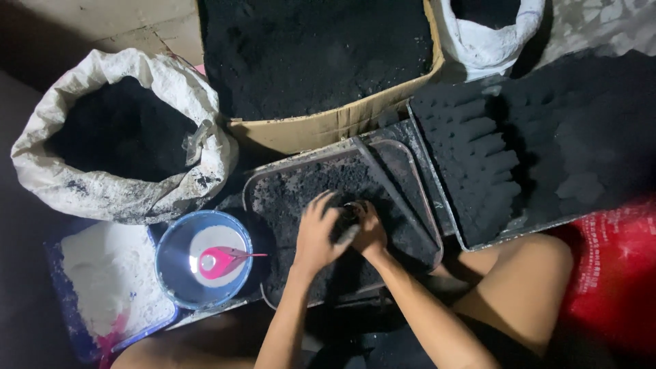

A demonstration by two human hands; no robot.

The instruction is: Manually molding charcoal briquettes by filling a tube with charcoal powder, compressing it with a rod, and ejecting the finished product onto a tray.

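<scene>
We see both hands meeting over a shallow rectangular metal tray [273,179] filled with loose black powder. The left hand [318,236] and right hand [371,232] close together around a small dark cylindrical mould [350,213], which sits between them just above the powder near the tray's middle. Its open end seems to face up toward the camera, so its long axis runs roughly upright, though the fingers hide most of it. The left grip wraps the mould from one side with fingers curled; the right grip clasps it from the other.

Beside the tray, on the person's left, stands a round blue bowl [171,270] holding pale liquid and a pink plastic scoop [220,261], its thin handle pointing toward the tray. Next to it lies a blue-edged sheet [68,321] heaped with white powder. A white woven sack [198,116], rolled open, holds black powder, as does the brown cardboard box [328,126] behind the tray. On the right, a flat dark tray [437,205] carries rows of black moulded cones.
</scene>
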